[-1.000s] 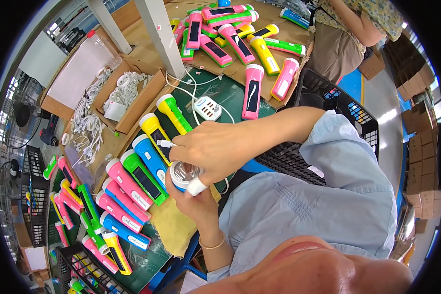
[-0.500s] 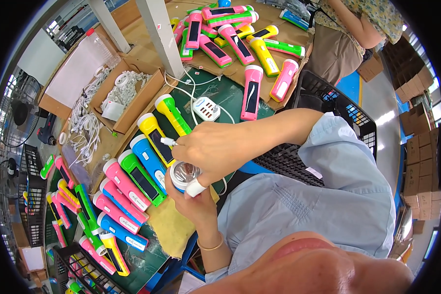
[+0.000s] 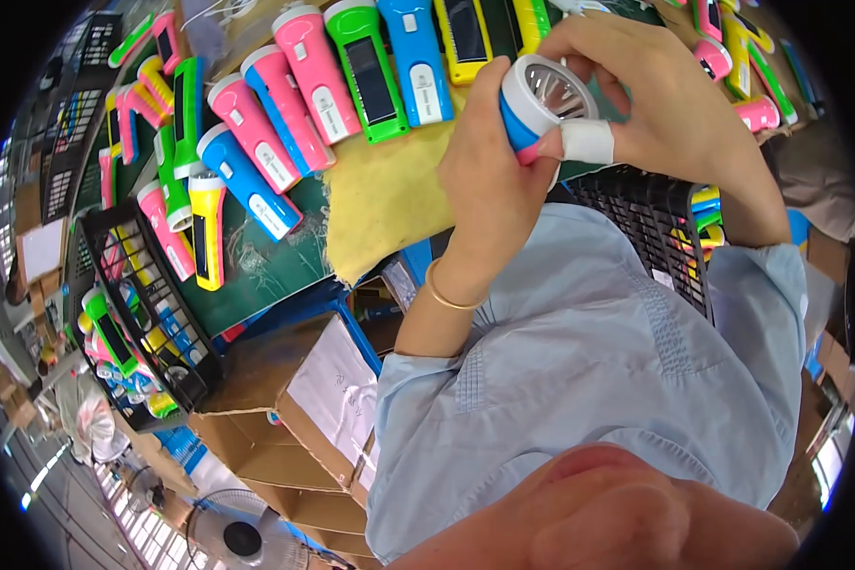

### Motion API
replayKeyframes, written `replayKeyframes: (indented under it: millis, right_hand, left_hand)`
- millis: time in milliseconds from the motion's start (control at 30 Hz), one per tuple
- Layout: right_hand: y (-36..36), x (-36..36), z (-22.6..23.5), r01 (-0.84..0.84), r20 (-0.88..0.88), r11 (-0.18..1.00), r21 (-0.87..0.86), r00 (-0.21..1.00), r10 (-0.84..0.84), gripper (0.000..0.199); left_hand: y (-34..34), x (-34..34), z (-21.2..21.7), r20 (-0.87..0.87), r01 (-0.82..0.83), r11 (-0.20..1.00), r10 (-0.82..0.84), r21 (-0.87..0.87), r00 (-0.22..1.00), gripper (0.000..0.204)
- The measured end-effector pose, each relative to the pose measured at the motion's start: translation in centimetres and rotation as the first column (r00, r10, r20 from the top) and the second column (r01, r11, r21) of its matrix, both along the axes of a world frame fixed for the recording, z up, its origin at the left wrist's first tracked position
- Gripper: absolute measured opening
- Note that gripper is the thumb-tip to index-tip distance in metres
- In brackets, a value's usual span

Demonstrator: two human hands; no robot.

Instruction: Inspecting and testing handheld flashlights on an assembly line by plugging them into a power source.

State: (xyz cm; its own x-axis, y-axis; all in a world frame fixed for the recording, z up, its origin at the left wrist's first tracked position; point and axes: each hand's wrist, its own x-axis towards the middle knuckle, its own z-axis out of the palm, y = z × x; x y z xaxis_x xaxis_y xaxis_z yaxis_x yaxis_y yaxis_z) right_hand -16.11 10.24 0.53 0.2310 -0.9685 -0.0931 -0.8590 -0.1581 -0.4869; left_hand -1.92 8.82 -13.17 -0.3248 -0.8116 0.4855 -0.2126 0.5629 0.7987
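Note:
My left hand (image 3: 489, 166) is closed round a blue and pink flashlight (image 3: 527, 100), whose white-rimmed clear lens tilts up to the right. My right hand (image 3: 636, 85) bends over the lens end from the right, its white-taped thumb at the rim and its other fingers curled behind the head. Whether those fingers also pinch something small is hidden. Left of my hands, a green flashlight (image 3: 366, 76), a blue flashlight (image 3: 414, 62) and several pink ones lie side by side on the table. A yellow cloth (image 3: 380, 195) lies below them, near my left wrist.
A black basket (image 3: 152, 313) of flashlights stands off the table's left corner, and another black basket (image 3: 636, 214) is beside my right forearm. More flashlights lie at the far right. Cardboard boxes (image 3: 285, 418) and a fan (image 3: 242, 539) are at lower left.
The view has swung, so the table and flashlights sit higher. Both hands remain at the flashlight's lens end. The white plug seen at my right fingers is no longer visible there.

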Motion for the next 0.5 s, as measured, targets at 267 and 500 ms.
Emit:
replayKeyframes:
  millis: [267, 500]
  right_hand:
    - [-0.1, -1.6, -3.0, -0.154, 0.189, 0.958, -0.242, 0.961, 0.202, 0.058]
    - [0.5, -0.8, -2.0, -0.131, 0.182, 0.967, -0.217, 0.968, 0.172, 0.039]
  left_hand:
    - [0.2, 0.7, 0.2, -0.001, 0.027, 1.0, -0.027, -0.012, 1.0, 0.073]
    - [0.5, 1.0, 0.7, 0.04, 0.007, 1.0, -0.007, 0.004, 0.999, 0.072]
